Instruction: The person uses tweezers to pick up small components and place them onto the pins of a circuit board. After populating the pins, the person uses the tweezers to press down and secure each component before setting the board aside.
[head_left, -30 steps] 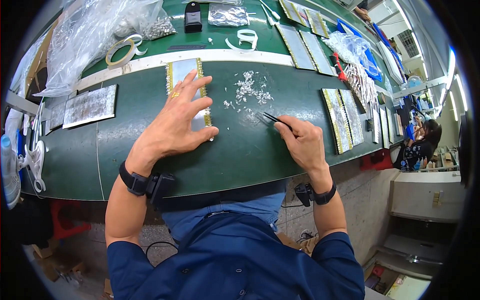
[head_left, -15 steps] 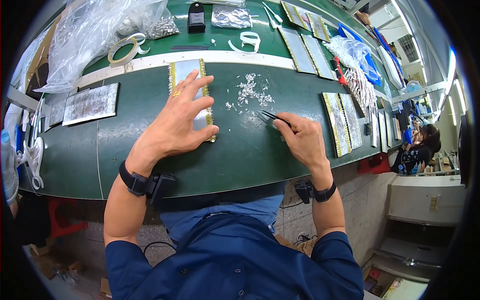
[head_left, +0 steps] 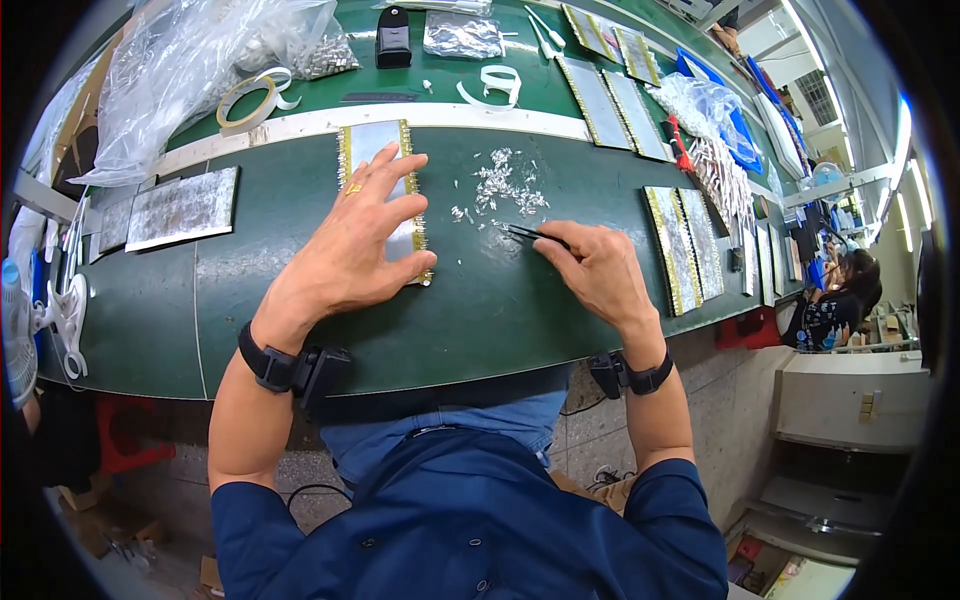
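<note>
My left hand (head_left: 365, 235) lies spread over a long grey panel (head_left: 374, 135) with toothed yellow edges, its fingers apart and covering much of the middle. My right hand (head_left: 598, 268) pinches dark tweezers (head_left: 535, 236) between thumb and fingers. The tweezers' tips point left, at the lower edge of a loose pile of tiny silvery parts (head_left: 505, 182) on the green table. Whether a part sits between the tips is too small to tell.
Matching panels (head_left: 683, 248) lie at the right, with more (head_left: 612, 105) at the back right. A grey metal plate (head_left: 182, 207) lies at the left. Behind a white strip (head_left: 470, 117) are a tape roll (head_left: 250, 102), a plastic bag (head_left: 205, 75) and a black pouch (head_left: 393, 38). A person (head_left: 845, 300) sits far right.
My right hand has moved a little to the left with the tweezers, bringing their tips along the lower side of the pile. My left hand stays on the panel.
</note>
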`<state>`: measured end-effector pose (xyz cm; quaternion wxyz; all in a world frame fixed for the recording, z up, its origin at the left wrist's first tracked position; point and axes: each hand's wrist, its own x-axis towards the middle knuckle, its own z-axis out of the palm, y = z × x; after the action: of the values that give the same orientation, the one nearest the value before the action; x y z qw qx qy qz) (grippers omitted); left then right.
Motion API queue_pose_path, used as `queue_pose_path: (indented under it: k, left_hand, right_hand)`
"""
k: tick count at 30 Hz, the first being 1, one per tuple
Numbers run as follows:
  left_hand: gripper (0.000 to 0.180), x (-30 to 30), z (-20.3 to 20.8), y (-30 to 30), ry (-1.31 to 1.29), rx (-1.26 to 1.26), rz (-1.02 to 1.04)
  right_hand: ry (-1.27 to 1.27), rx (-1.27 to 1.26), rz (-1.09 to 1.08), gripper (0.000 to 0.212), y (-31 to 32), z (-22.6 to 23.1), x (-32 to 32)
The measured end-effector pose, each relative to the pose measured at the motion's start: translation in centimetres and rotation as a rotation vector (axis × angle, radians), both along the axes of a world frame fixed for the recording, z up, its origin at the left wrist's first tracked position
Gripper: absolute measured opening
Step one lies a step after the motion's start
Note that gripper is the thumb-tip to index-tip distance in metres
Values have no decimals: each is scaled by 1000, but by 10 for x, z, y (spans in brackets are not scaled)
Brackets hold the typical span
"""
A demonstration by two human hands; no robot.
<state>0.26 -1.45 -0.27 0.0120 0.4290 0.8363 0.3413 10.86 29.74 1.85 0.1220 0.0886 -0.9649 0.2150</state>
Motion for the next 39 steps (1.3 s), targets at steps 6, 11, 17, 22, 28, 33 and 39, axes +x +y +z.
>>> queue_pose_path:
  k: [6,11,17,22,28,33,39]
  left_hand:
    - [44,0,0,-1,8,7,5]
    - [42,0,-1,-2,4,13,14]
    - [39,-3,-5,-2,26,23,29]
    - [39,-3,-7,-2,26,22,42]
    - [40,-3,-8,-2,23,35,42]
    - [40,-3,-7,-3,30,29,45]
    - [40,-3,-6,-2,27,32,41]
  right_hand:
    - [-148,-103,-33,19,2,2,-3]
    - [-108,-58,1,17,2,-1,-2]
    - [45,-37,137,14,-12,-14,7]
    - [32,-49,94,14,-13,-11,8]
    - [14,-25,33,15,-1,-3,4]
    - [-9,-16,-6,16,1,-5,3]
    - [-22,-5,-9,16,3,-8,2]
